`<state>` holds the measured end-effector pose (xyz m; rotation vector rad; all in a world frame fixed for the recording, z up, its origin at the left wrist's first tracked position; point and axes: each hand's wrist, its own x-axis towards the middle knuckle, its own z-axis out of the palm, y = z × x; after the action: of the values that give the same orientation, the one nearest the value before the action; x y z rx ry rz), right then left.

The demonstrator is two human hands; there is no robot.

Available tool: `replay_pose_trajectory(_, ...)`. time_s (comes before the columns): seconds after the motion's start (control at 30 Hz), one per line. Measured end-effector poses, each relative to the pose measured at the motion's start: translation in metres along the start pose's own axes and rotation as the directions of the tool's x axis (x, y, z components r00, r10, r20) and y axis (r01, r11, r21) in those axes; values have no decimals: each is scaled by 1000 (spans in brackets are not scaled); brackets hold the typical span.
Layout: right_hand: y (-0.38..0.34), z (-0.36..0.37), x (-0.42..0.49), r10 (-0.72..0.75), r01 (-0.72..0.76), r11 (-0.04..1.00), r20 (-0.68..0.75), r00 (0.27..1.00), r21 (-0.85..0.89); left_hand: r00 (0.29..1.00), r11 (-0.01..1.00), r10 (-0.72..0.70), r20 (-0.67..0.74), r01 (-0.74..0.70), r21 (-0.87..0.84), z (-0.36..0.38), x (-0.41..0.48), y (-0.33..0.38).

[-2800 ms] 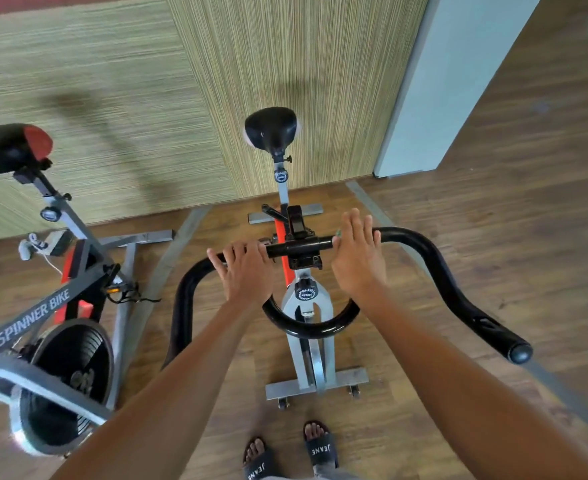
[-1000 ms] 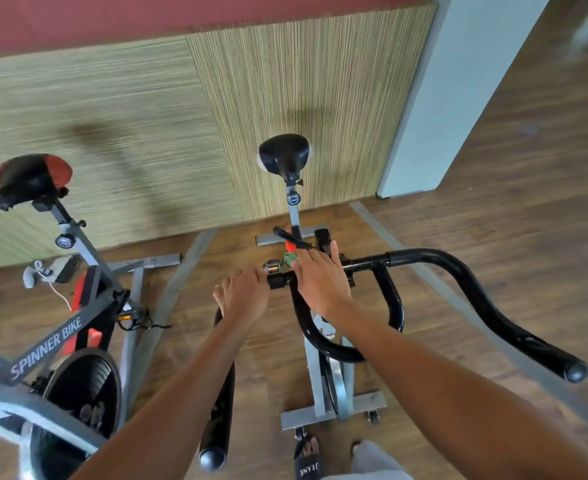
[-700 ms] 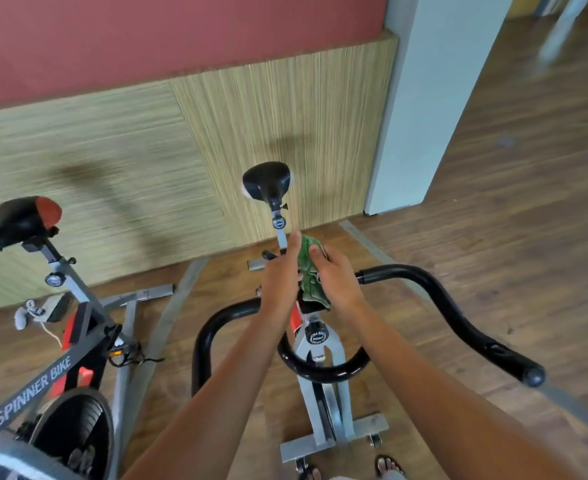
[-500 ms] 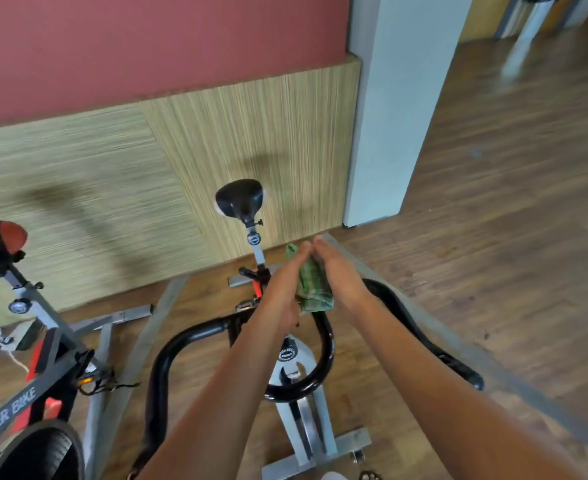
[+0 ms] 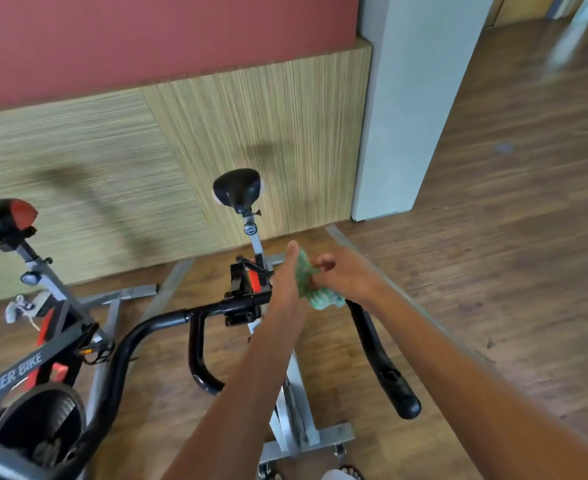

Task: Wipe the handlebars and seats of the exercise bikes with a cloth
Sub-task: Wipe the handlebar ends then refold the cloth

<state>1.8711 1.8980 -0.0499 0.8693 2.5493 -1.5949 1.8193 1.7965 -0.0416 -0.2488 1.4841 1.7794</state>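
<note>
Head view: the green cloth (image 5: 309,284) is being held between both hands, just above the centre of the near bike's handlebars (image 5: 377,355). The left hand (image 5: 285,278) is lying flat against it with straight fingers, backing the fabric. The right hand (image 5: 346,277) is curling its fingers into the cloth, gripping it. This hold is probably bunching the cloth into a wiping pad. Contact with the bar cannot be determined. The seat (image 5: 238,190) is standing well beyond. No container is showing.
</note>
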Motion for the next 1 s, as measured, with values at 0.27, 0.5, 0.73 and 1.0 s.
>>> replay_pose_trajectory(0.27,39,-31,16,72,-72,997,-10,997,28,943,951,-224,-244,158,-264,-5,15,-71)
replay_pose_trajectory(0.5,90,-2,7,256,-255,967,120,959,-25,848,876,-338,-408,125,-466,26,39,-77)
replay_pose_trajectory(0.73,104,-28,-18,307,-312,912,62,950,267,845,998,-46,-533,58,5,53,50,-65)
replay_pose_trajectory(1.0,114,-35,-19,294,-321,863,129,947,391,990,886,-53,-130,106,451,53,27,-108)
